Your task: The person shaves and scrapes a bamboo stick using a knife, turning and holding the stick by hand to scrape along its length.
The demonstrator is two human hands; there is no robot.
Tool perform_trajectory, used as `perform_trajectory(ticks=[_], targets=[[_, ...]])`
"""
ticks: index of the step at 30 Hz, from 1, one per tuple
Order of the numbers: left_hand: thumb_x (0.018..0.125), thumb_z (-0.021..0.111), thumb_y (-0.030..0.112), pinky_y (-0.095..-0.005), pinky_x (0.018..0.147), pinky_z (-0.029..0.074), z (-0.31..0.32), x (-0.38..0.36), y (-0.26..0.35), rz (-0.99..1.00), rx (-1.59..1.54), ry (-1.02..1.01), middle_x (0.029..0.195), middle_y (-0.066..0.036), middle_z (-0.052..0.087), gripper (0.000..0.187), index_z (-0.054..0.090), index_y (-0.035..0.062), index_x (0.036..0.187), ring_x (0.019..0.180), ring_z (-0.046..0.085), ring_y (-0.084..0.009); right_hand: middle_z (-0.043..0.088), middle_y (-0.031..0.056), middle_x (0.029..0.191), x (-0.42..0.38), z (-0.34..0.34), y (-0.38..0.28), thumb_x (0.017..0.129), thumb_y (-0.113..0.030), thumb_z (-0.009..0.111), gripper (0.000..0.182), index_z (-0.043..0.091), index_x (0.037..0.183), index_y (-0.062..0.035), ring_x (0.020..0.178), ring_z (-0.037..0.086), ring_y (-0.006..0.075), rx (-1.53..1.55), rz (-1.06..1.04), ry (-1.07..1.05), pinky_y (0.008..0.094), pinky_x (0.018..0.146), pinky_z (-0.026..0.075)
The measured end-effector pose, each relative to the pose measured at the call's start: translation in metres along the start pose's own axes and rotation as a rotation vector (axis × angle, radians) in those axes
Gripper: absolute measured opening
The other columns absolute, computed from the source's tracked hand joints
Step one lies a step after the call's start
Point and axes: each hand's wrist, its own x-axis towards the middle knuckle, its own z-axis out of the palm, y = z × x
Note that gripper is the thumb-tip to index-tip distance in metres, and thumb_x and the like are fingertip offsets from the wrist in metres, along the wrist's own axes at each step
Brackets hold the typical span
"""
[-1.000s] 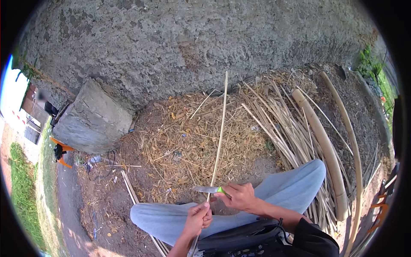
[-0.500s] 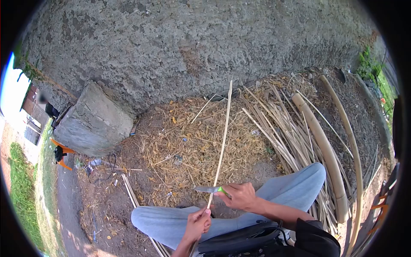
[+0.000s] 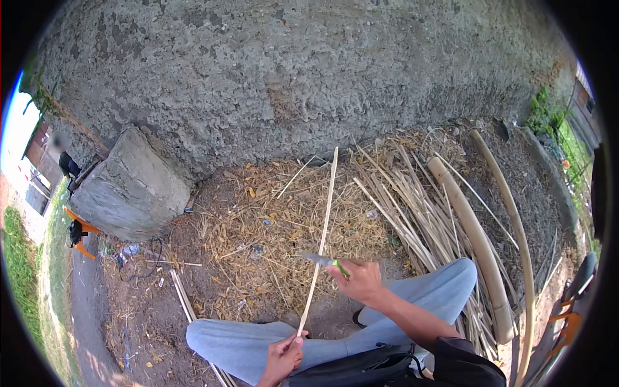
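Observation:
My left hand (image 3: pixel 284 358) pinches the lower end of a long, pale bamboo strip (image 3: pixel 327 208), close over my lap. The strip slants up and away from me toward the wall. In my right hand (image 3: pixel 361 282) is a knife (image 3: pixel 316 258) with a green handle, its fingers wrapped round the grip. The blade points left and lies across the strip, partway up from my left hand. Both my legs (image 3: pixel 245 348), in light blue trousers, are bent with the knees apart below the strip.
Shavings (image 3: pixel 284 232) and dry leaves cover the ground ahead. Split bamboo strips (image 3: pixel 419 213) are heaped at right beside a thick bamboo pole (image 3: pixel 474 238) and a thinner, curved one (image 3: pixel 516 219). A concrete block (image 3: pixel 138 184) stands at left against the rough wall (image 3: pixel 309 77).
The knife in my right hand has slid up along the strip, away from my left hand. The strip's far tip has dropped lower, and the whole view has shifted slightly.

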Motion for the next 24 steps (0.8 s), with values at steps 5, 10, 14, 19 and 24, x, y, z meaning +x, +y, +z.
perform_trajectory(ticks=[5,10,14,19,24], targets=[[0.101,0.057,0.035,-0.0227,0.047,0.025,-0.010,-0.023,-0.023,0.109,0.114,0.035,0.058,0.008,0.036,0.028,0.059,0.0114,0.084,0.051,0.032,-0.0033,0.058,0.0055,0.050,0.020,-0.003,0.024,0.089,-0.038,0.069,0.030,0.073,0.079,-0.0100,0.035,0.053,0.0227,-0.031,-0.083,-0.044,0.0362,0.034,0.039],[0.100,0.055,0.040,-0.0239,0.049,0.029,-0.025,-0.041,-0.010,0.108,0.237,0.013,0.061,0.007,0.041,0.035,0.063,0.0091,0.088,0.054,0.035,-0.0045,0.059,0.0075,0.051,0.011,-0.018,-0.001,0.093,-0.036,0.065,0.031,0.074,0.083,-0.0083,0.035,0.053,0.0213,-0.044,-0.261,-0.050,0.0357,0.033,0.038],[0.100,0.054,0.046,-0.0253,0.051,0.034,-0.019,-0.058,-0.020,0.168,0.420,0.036,0.065,0.006,0.047,0.041,0.067,0.0064,0.100,0.058,0.040,-0.0060,0.061,0.0078,0.053,0.046,-0.015,0.049,0.093,-0.038,0.065,0.033,0.073,0.083,-0.0072,0.036,0.054,0.0214,-0.174,0.193,-0.149,0.0359,0.033,0.038],[0.099,0.054,0.047,-0.0258,0.052,0.036,-0.028,-0.064,-0.014,0.114,0.412,0.007,0.066,0.005,0.047,0.044,0.068,0.0071,0.109,0.059,0.041,-0.0066,0.065,0.0089,0.058,0.032,-0.006,0.046,0.091,-0.040,0.067,0.035,0.073,0.083,-0.0066,0.037,0.056,0.0213,-0.032,-0.124,-0.022,0.0348,0.034,0.039],[0.098,0.056,0.048,-0.0264,0.052,0.036,-0.021,-0.052,-0.007,0.155,0.392,0.021,0.065,0.005,0.047,0.045,0.069,0.0050,0.104,0.059,0.041,-0.0066,0.060,0.0053,0.054,0.050,-0.001,0.058,0.089,-0.040,0.069,0.033,0.070,0.079,-0.0090,0.037,0.055,0.0186,-0.149,-0.181,0.114,0.0330,0.033,0.036]])
